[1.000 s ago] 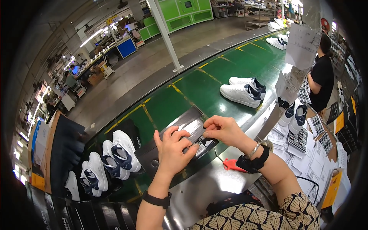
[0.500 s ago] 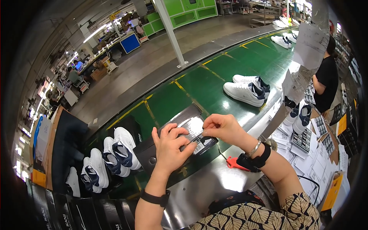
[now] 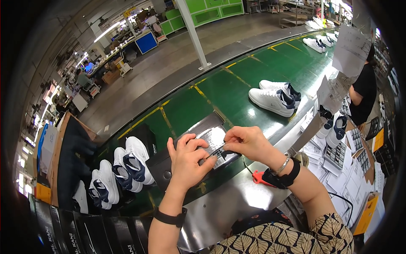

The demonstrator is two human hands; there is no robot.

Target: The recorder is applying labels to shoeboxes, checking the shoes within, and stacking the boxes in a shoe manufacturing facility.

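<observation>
A black shoebox (image 3: 158,169) lies on the green conveyor belt in front of me. My left hand (image 3: 188,163) rests on it with fingers spread and bent. The thumb of that hand reaches toward a white label (image 3: 220,161) at the box's right end. My right hand (image 3: 247,142) is over the same end, thumb and fingertips pinched together at the label's upper edge. Whatever is between those fingertips is too small to make out. Just left of the box, white sneakers with navy linings (image 3: 137,163) stand close together.
Another pair of white sneakers (image 3: 275,99) sits farther along the belt (image 3: 237,95). A red-handled tool (image 3: 260,178) lies on the metal edge near my right wrist. Papers and label sheets (image 3: 338,169) cover the right side, where a person in black (image 3: 363,93) stands. Black boxes (image 3: 93,230) line the lower left.
The view has shifted slightly, so the background and sneakers appear a little displaced. Both hands keep nearly the same pose on the shoebox.
</observation>
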